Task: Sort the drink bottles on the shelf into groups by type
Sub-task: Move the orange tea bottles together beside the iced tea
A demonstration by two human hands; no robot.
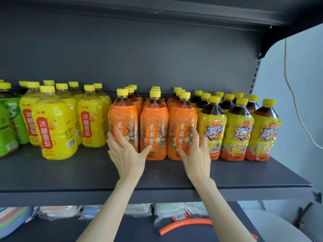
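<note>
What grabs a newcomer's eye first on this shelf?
The left hand and right hand rest with spread fingers on the outer front bottles of the orange-labelled plastic bottles with yellow caps, mid-shelf. Colour blocks flank that group: yellow-labelled bottles to the left, green-labelled bottles at the far left edge, and yellow-and-blue-labelled dark tea bottles to the right. All stand on the dark grey metal shelf.

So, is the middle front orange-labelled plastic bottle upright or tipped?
Upright: the orange-labelled plastic bottle stands on its base on the grey shelf, yellow cap on top.

Glossy plastic bottles point(154, 126); matt dark metal shelf point(73, 173).
</note>
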